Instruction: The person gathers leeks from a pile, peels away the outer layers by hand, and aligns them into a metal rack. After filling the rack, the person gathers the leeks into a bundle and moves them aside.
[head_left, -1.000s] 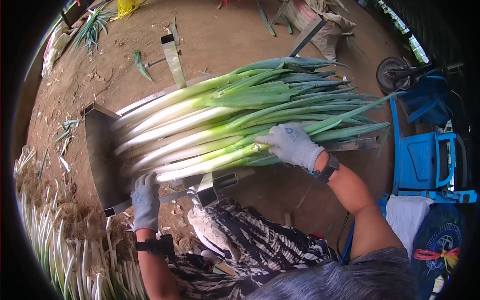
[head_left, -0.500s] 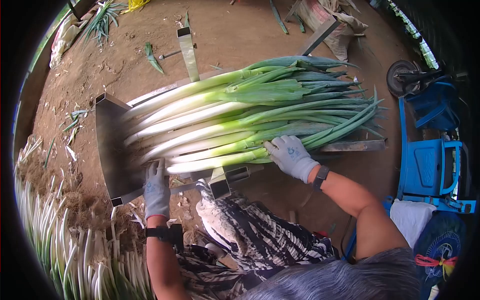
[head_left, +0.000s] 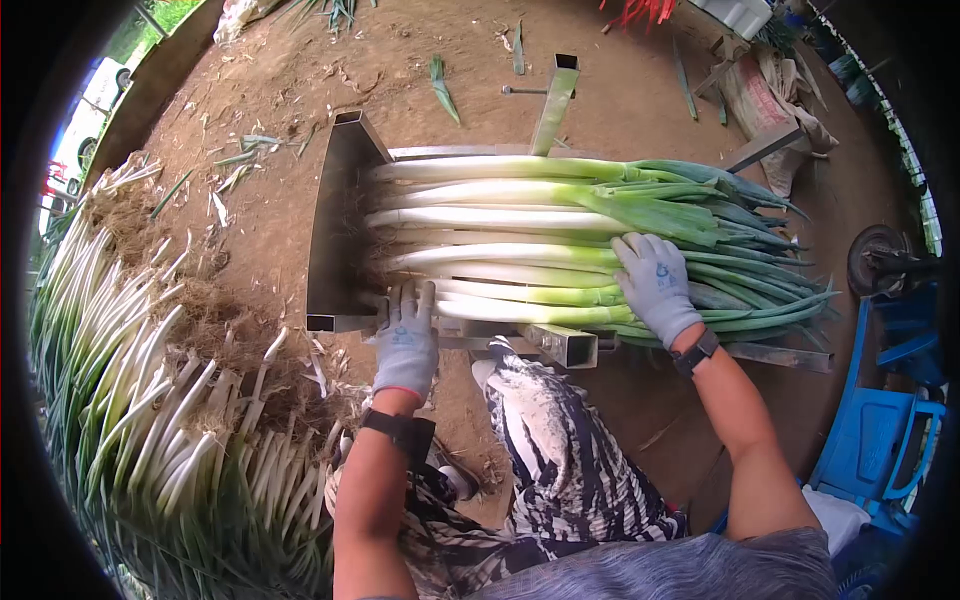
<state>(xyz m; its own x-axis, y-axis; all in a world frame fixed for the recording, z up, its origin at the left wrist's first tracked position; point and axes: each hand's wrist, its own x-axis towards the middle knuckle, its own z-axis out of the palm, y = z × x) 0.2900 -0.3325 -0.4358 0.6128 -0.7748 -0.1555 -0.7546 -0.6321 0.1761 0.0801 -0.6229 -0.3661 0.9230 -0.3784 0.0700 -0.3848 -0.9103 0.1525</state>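
Note:
A bundle of long green onions (head_left: 500,218) lies across a metal frame (head_left: 335,215), roots against the upright plate at the left, leaves to the right. My left hand (head_left: 405,340), in a pale glove, rests by the white root ends at the bundle's near side, fingers pointing forward and somewhat apart, gripping nothing visible. My right hand (head_left: 655,285), also gloved, lies on top of the bundle where white turns to green, its fingers spread over the stalks.
A large pile of green onions (head_left: 150,400) lies on the ground at the left. Square metal posts (head_left: 552,105) stick up beside the bundle. A blue cart (head_left: 865,440) stands at the right, and a woven sack (head_left: 765,110) lies at the back right.
The view has turned toward the left, showing more of the pile. My right hand has moved from the bundle's near edge further onto the stalks. My left hand remains near the root ends.

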